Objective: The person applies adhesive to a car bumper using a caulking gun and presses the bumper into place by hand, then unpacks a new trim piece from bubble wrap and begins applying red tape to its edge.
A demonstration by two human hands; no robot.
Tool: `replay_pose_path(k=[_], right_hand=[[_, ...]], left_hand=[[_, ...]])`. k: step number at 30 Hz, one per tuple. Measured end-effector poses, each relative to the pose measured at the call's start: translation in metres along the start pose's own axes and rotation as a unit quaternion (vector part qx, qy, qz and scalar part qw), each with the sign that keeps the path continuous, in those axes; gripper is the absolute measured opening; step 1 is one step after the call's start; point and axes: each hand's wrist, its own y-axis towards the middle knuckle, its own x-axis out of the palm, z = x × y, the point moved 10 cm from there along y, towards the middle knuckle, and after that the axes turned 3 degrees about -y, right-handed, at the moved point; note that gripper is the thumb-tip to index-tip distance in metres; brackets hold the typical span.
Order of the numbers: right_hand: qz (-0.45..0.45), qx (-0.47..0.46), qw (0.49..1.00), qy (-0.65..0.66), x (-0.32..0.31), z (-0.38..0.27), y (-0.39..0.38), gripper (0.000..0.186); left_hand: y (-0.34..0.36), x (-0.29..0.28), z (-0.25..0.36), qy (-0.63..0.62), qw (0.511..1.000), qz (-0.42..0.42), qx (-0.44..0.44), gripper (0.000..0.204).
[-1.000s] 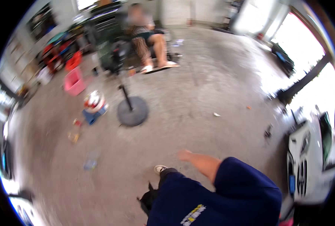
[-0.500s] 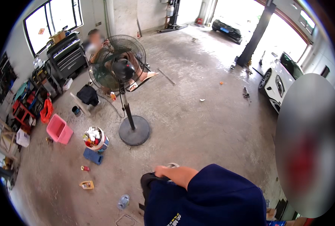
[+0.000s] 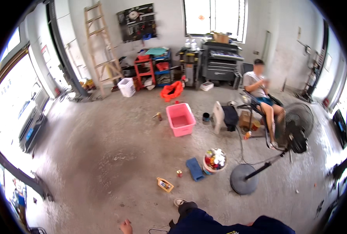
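Head view: left hand (image 3: 125,226) low over bare concrete floor (image 3: 103,163).

Counts, placed off the pink tub (image 3: 181,119): 1 pink tub, 1 wooden ladder (image 3: 102,46) far back-left, 1 white bin (image 3: 127,86) behind-left, 1 standing fan (image 3: 294,132) right, 1 bucket of rags (image 3: 214,160) front-right, 1 blue pad (image 3: 195,169) in front, 1 seated person (image 3: 261,93) right.

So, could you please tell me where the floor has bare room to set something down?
The widest bare concrete lies left of the pink tub, running toward the open doorway and up to the wooden ladder. It is crowded right of centre: the blue pad, toy bucket, small can and fan base sit close together.
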Motion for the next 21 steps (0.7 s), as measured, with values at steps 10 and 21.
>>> replay_pose_path(k=[10,21], right_hand=[[0.252,-0.533,0.795,0.142,-0.245,-0.835,-0.32,0.029],[0.078,-0.315,0.885,-0.335,0.159,-1.003,-0.19,0.026]], left_hand=[[0.062,0.004,-0.132,-0.128,0.944,-0.044,-0.3,0.054],[0.313,-0.245,-0.203,-0.331,0.891,0.17,-0.259,0.038]])
